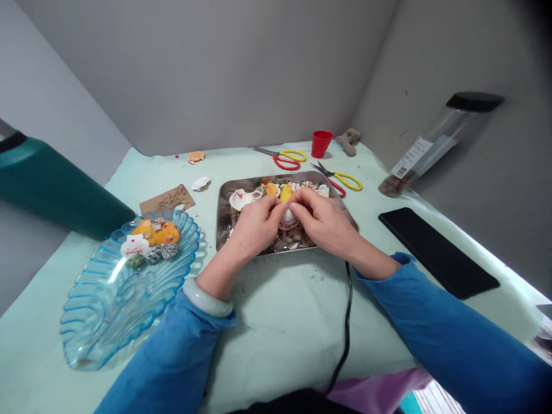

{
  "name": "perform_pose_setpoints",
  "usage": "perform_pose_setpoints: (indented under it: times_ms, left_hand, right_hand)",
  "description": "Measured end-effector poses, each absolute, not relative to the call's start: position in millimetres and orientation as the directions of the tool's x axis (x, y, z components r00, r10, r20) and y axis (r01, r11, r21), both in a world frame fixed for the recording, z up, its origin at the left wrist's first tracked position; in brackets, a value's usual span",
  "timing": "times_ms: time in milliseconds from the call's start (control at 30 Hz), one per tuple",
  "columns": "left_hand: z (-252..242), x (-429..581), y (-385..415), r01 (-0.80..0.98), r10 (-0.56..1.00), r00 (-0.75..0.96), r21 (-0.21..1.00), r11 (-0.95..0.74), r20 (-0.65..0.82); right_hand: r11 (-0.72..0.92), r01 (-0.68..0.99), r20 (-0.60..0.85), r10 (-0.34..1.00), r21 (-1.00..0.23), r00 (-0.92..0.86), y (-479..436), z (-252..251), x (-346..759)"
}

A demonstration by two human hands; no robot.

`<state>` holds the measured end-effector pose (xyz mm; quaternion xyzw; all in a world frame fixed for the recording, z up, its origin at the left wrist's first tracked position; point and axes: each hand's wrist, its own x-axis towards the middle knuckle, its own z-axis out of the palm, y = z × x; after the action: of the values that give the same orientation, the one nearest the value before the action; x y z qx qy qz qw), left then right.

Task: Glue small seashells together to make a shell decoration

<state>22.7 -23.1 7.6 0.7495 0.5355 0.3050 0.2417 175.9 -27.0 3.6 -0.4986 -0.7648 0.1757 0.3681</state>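
A metal tray (223, 221) full of shells and small pieces lies at the middle of the table. Over it, my left hand (260, 223) and my right hand (319, 218) meet with thumbs and fingertips pinched together. Whatever sits between the fingertips is too small to make out. A yellow piece (286, 192) shows just behind the fingertips, and a ribbed shell (288, 221) lies just below them. At the tray's left a white shell with a red mark (242, 199) is visible. My hands hide part of the tray's contents.
A blue glass dish (107, 310) holds shells and orange pieces, beside a green bottle (64, 184) and brown card (168, 199). Behind are two scissors (284, 158) (338, 178) and a red cup (321, 144). A clear tube (422, 155), black slab (437, 250) and black cable (347, 322) are rightward.
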Motion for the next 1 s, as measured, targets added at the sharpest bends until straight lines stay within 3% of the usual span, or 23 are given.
perform_pose_setpoints:
  times_ms: [1000]
  left_hand:
    - [7.3,21.8,-22.9,0.654,0.953,0.239,0.695,-0.299,0.185]
  right_hand:
    - [0.461,0.595,0.390,0.885,-0.658,-0.255,-27.2,0.3,176.6]
